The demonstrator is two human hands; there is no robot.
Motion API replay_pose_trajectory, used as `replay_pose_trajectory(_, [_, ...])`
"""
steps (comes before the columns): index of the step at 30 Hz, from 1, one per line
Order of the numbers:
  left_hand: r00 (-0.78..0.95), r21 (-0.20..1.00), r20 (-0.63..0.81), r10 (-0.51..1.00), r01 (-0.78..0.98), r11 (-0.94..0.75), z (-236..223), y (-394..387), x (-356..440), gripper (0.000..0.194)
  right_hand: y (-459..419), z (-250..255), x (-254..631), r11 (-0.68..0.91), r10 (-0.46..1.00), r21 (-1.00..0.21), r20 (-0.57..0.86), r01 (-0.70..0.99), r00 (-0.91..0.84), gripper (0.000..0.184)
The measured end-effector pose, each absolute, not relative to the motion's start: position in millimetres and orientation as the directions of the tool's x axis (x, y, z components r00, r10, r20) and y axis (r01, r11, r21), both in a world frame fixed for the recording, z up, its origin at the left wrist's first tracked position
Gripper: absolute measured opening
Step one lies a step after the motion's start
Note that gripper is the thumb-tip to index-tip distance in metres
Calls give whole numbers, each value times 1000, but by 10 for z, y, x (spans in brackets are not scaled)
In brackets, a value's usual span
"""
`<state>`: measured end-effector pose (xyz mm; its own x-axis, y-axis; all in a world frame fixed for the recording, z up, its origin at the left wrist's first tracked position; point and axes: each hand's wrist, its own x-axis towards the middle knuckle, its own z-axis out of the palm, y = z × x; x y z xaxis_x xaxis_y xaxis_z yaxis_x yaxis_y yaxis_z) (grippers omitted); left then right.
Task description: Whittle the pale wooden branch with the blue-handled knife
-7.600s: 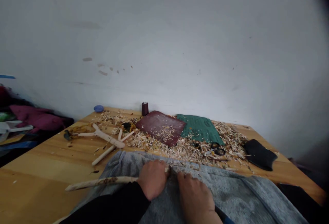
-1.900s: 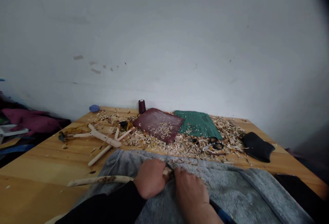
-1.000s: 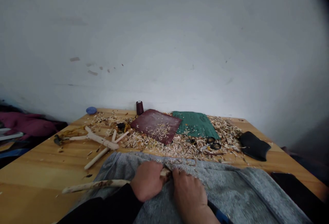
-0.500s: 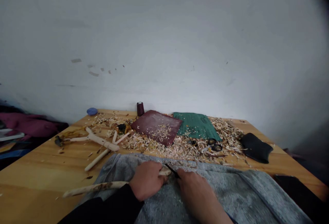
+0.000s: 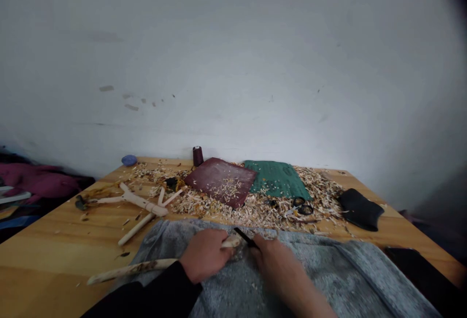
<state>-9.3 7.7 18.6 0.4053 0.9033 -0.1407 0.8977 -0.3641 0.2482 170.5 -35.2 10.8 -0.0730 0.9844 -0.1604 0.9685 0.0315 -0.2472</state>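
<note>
My left hand (image 5: 206, 255) is closed around a pale peeled branch (image 5: 133, 270), whose long end sticks out to the left under my dark sleeve. The branch's short end shows past my thumb and fingers. In my right hand (image 5: 275, 264) is a knife with a dark blade (image 5: 243, 236), its tip pointing up and left beside that short end. Whether the blade touches the wood I cannot tell. Both hands are over a grey cloth (image 5: 328, 269) sprinkled with small shavings. The knife's handle is hidden in my fist.
Beyond the cloth lie a forked peeled branch (image 5: 140, 201), a maroon sheet (image 5: 221, 177), a green sheet (image 5: 277, 177), scissors (image 5: 302, 206) and heaped wood shavings (image 5: 255, 213). A thread spool (image 5: 197, 156) stands by the wall. A black curved piece (image 5: 361, 208) lies right.
My right hand and the knife have shifted slightly to the right, the hand somewhat blurred. My left hand keeps its hold on the branch, moving slightly left. The whole view shifts a little.
</note>
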Motion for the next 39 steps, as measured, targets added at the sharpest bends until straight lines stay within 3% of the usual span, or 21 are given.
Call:
replay_pose_trajectory(5, [435, 280, -149, 888, 880, -385, 216, 93, -107, 18, -360, 106, 1761, 82, 979, -310, -155, 947, -136, 21])
replay_pose_trajectory(14, [390, 245, -140, 910, 904, -350, 172, 11, -26, 22, -439, 111, 1470, 40, 982, -88, -179, 995, -56, 37])
replay_pose_trajectory(18, [383, 228, -135, 914, 910, -347, 171, -5, 2, 23, -443, 132, 1397, 22, 989, -44, -142, 999, -28, 37])
replay_pose_trajectory(29, [393, 258, -114, 912, 899, -355, 187, 83, -94, 22, -347, 55, 1726, 79, 989, -291, -95, 953, -112, 19])
replay_pose_trajectory(39, [397, 284, -81, 914, 888, -361, 199, 92, -106, 20, -356, 103, 1745, 87, 988, -282, -98, 956, -119, 21])
